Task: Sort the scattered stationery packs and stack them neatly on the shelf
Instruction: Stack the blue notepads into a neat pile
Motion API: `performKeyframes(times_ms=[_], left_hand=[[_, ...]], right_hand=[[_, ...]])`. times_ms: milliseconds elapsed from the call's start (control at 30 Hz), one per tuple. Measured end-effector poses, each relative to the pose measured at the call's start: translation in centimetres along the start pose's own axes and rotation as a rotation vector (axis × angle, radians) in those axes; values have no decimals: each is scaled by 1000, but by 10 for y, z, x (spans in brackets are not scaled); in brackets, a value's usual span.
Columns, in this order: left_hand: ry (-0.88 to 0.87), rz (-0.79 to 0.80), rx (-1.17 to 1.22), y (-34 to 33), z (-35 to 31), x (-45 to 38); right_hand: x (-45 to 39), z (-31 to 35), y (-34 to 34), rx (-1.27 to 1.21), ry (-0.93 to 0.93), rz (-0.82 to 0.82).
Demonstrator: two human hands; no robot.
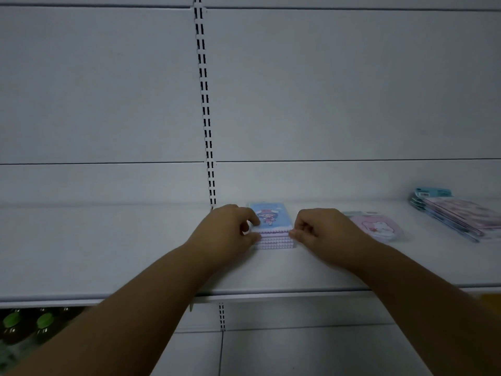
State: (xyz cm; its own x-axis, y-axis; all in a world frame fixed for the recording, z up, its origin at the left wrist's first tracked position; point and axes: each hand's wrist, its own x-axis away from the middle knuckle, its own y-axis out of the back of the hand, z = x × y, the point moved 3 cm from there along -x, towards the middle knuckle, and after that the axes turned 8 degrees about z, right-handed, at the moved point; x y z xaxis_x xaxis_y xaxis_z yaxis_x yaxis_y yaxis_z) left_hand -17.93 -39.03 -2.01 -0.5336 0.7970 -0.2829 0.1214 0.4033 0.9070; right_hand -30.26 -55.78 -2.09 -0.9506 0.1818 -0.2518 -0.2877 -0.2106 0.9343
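A small stack of stationery packs (273, 226) lies on the white shelf (108, 253), its top pack blue with a cartoon figure and its edges pink and scalloped. My left hand (230, 232) grips the stack's left side, thumb on top. My right hand (322, 232) presses against its right side with curled fingers. Right of the stack lies a single pink round-cornered pack (376, 226) with a bunny picture. At the far right sits a slanted pile of larger pink and teal packs (455, 215).
The white back panel rises behind the shelf, with a slotted upright (206, 104) just left of the stack. Green-capped bottles (27, 324) stand on the lower level at bottom left. The shelf's front edge (271, 293) runs across under my forearms.
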Motion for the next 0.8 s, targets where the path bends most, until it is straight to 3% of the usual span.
performKeyframes(times_ms=[333, 433, 600, 800], left_hand=[[-6, -1, 7, 2, -4, 2], [9, -77, -37, 6, -9, 6], [-223, -211, -53, 1, -62, 3], [-306, -110, -41, -28, -123, -33]], right_hand=[[1, 3, -2, 85, 34, -22], [7, -3, 3, 58, 0, -68], [31, -40, 34, -5, -131, -151], [61, -108, 70, -106, -228, -163]])
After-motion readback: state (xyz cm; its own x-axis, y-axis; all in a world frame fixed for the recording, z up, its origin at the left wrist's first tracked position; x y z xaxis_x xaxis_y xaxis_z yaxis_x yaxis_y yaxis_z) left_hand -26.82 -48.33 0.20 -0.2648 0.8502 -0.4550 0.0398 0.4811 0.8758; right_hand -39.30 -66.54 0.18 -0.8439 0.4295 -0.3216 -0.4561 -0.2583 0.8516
